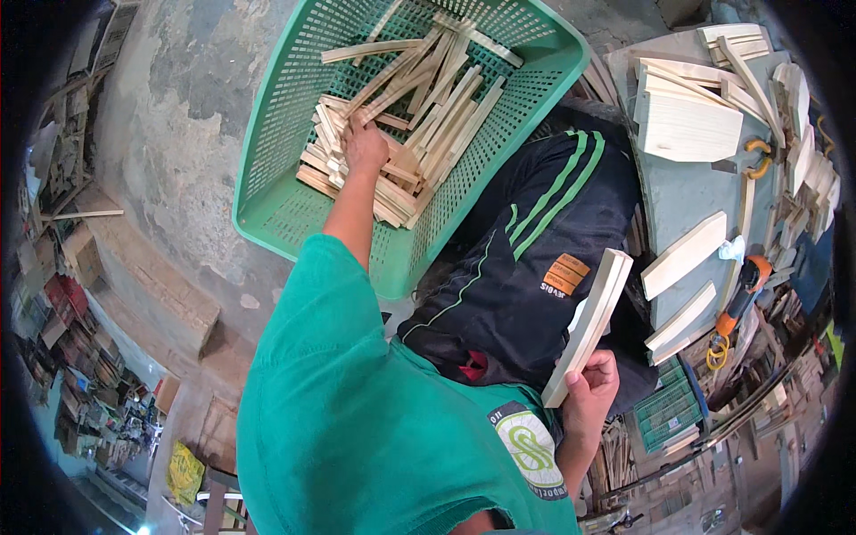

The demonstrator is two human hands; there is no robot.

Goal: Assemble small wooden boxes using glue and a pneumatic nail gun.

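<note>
My left arm stretches forward into a green perforated plastic basket (254,192), which holds a loose heap of pale wooden strips (464,111). Down among them, my left hand (364,150) is closed on a wooden strip (355,120); its fingertips are partly hidden by the pile. Close to my body on the right, my right hand (592,392) grips a small bundle of wooden strips (593,321) near their lower end, thumb across the front. The bundle stands tilted up over my dark trouser leg, its strips lying flat together.
On the right stands a grey work surface (669,209) with a broad wooden block (691,125), cut pieces (685,254) and an orange and black power tool (745,290). A green crate (667,406) sits below it. Wooden planks (160,285) lie on the left.
</note>
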